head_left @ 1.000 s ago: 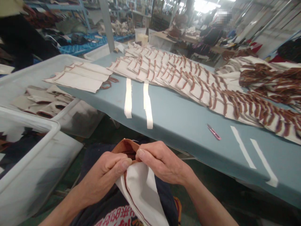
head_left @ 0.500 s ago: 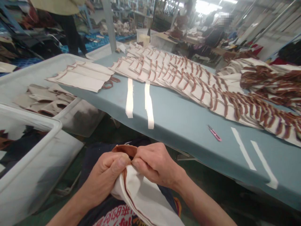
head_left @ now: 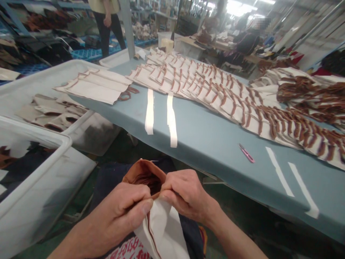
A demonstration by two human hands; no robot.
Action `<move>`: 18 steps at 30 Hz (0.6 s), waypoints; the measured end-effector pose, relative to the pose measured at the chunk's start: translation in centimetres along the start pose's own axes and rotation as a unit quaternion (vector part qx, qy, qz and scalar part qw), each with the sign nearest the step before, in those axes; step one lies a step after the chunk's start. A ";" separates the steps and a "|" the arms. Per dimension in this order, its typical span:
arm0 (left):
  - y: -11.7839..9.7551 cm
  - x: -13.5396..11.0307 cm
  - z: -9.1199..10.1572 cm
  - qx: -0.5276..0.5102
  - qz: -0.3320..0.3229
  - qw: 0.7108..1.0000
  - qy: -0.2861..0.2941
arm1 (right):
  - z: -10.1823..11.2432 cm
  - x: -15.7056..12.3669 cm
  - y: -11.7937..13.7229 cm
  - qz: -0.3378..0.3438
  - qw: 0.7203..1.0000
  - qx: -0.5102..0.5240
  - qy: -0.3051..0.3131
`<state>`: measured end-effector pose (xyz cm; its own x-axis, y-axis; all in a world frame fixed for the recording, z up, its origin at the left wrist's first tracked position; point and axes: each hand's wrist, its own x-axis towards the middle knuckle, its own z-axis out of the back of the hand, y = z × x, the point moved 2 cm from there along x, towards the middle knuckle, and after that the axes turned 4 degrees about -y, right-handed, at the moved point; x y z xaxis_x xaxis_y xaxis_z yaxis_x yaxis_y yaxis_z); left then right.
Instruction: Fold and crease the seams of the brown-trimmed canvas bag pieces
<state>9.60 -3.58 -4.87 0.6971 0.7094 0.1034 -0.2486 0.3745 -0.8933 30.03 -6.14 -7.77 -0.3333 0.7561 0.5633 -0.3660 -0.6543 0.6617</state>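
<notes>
A white fabric piece (head_left: 165, 230) with brown lining and brown edging hangs over my lap. Its brown-lined opening gapes upward, with dark folds inside. My left hand (head_left: 132, 205) pinches the rim of that opening between thumb and fingers. Close beside it, my right hand (head_left: 185, 194) grips the same rim, also closed. Below the hands, the white cloth falls in folds, and a brown seam runs down its left side. The exact kind of sewn article cannot be made out. On the blue-grey table ahead lies a pair of pink thread snips (head_left: 246, 153).
Overlapping rows of white pieces with brown edges (head_left: 199, 86) cover the table's (head_left: 205, 133) far side. White strips (head_left: 149, 111) lie near its edge. Brown-handled scissors (head_left: 125, 95) sit at left. White plastic bins (head_left: 67, 142) stand left; a person (head_left: 107, 25) is behind them.
The opening of the fabric piece has widened and shows more of its brown inside. Both hands have shifted slightly right and down. The person in the background has moved right.
</notes>
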 end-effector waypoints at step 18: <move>0.2 0.1 -2.7 -0.134 -0.032 0.990 -0.035 | -3.9 -2.4 -1.9 -0.220 0.942 0.249 0.053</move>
<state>11.44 -5.07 -6.20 0.6556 0.7322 0.1847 -0.0118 0.2544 -0.9670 28.11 -6.74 -12.29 -0.3396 0.9293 0.1453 -0.0444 -0.1702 0.9844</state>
